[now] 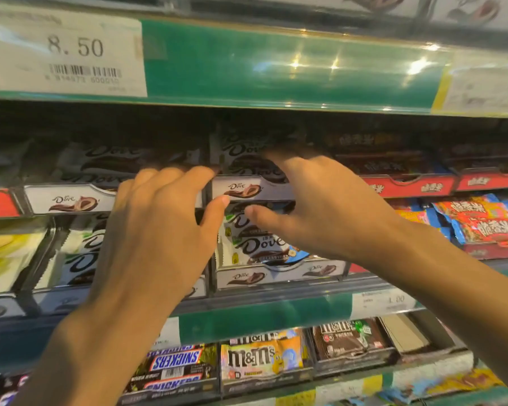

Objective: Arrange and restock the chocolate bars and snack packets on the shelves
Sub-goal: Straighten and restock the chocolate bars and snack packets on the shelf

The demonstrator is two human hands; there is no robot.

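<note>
The Dove chocolate bars (pixel 248 155) lay stacked in a white Dove display box (pixel 247 189) on the upper tier, under the green shelf strip (pixel 276 68). The right hand (pixel 320 206) reached over this box, its fingers spread and going in toward the top bar; the fingertips were blurred, so I cannot tell if they touched or gripped the bar. Its thumb pointed to the left, below the front edge of the box. The left hand (pixel 156 230) was just beside it, with the fingers loosely bent and lying on the front edge of the neighbouring Dove box (pixel 71 200); it held nothing that could be seen, and its thumb nearly met the right thumb.

Below the two hands, a lower Dove box (pixel 276 276) held more Dove bars (pixel 261 244), standing tilted. To the right were red display trays (pixel 408 186) and colourful snack packets (pixel 481 221). A price label (pixel 65 51) reading 8.50 was fixed on the upper strip at the left. On the shelf underneath lay Snickers bars (pixel 173 364), a yellow M&M's packet (pixel 261 358) and a brown M&M's packet (pixel 346 338), each in its own tray, side by side.
</note>
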